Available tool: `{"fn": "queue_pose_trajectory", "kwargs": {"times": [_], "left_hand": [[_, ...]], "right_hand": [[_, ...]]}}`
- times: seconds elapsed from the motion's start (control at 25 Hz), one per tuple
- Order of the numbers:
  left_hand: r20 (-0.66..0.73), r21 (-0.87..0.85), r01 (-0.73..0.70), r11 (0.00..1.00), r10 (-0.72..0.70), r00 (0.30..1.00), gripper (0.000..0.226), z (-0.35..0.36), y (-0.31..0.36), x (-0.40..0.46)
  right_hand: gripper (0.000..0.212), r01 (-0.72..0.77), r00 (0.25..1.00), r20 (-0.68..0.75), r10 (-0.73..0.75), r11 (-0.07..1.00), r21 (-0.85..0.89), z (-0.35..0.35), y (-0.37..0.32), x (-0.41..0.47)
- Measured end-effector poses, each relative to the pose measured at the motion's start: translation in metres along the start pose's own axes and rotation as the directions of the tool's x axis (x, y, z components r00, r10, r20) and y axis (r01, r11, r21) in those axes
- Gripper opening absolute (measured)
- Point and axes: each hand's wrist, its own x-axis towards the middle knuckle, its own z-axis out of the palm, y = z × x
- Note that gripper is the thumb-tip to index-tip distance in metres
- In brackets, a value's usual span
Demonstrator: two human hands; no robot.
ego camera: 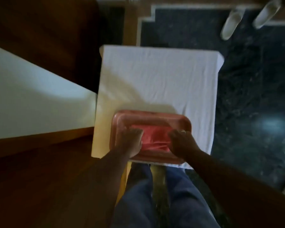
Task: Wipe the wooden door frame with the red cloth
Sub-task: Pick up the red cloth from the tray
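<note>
A red cloth (155,139) lies crumpled inside a pink rectangular tub (153,117) at the near edge of a table covered with a white sheet (158,74). My left hand (132,142) rests flat on the cloth's left side with its fingers spread. My right hand (182,142) presses on the cloth's right side with curled fingers and wears a ring. Dark wooden door and frame surfaces (44,38) stand to the left. The picture is blurred, so the grip on the cloth is unclear.
A white wall panel (31,102) sits at the left between wooden parts. Dark marble floor (253,96) lies to the right. Another person's white shoes (248,18) stand at the top right. My legs in blue trousers (155,203) are below the table.
</note>
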Motion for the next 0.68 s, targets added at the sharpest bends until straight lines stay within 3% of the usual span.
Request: {"fn": "queue_pose_trajectory", "kwargs": {"times": [0.08, 0.2, 0.28, 0.32, 0.4, 0.52, 0.6, 0.68], "left_hand": [[-0.054, -0.039, -0.038, 0.998, 0.036, 0.998, 0.046, 0.029, -0.007, 0.029], [-0.041, 0.048, -0.068, 0.997, 0.07, 0.997, 0.063, 0.054, -0.021, 0.054], [-0.002, 0.074, -0.053, 0.996, 0.054, 0.999, 0.049, 0.059, -0.028, 0.052], [0.022, 0.016, -0.044, 0.999, 0.044, 0.999, 0.039, 0.056, -0.032, 0.046], [0.144, -0.277, 0.02, 0.961, 0.021, 0.989, 0.027, 0.031, -0.036, 0.027], [0.318, -0.661, 0.203, 0.723, 0.025, 0.948, 0.029, -0.031, -0.039, -0.013], [0.29, -0.856, 0.297, 0.423, -0.083, 0.953, 0.029, -0.075, -0.035, -0.037], [0.222, -0.96, 0.249, 0.126, -0.193, 0.956, 0.037, -0.114, -0.026, -0.059]], "right_hand": [[0.042, -0.05, 0.998, 0.037, 0.05, 0.999, 0.009, 0.031, 0.004, 0.03], [0.059, -0.159, 0.986, 0.065, 0.155, 0.984, 0.075, 0.052, 0.011, 0.056], [0.046, -0.168, 0.974, 0.163, 0.158, 0.985, 0.047, 0.054, 0.013, 0.052], [0.036, -0.17, 0.959, 0.239, 0.154, 0.984, 0.049, 0.047, 0.012, 0.045], [0.023, -0.255, 0.928, 0.332, 0.167, 0.937, 0.241, 0.024, 0.012, 0.026], [0.018, -0.44, 0.897, 0.35, 0.27, 0.624, 0.646, -0.035, 0.005, -0.015], [0.019, -0.416, 0.897, 0.317, 0.308, 0.344, 0.842, -0.077, 0.002, -0.038], [0.031, -0.315, 0.907, 0.255, 0.336, 0.136, 0.939, -0.12, -0.003, -0.052]]}}
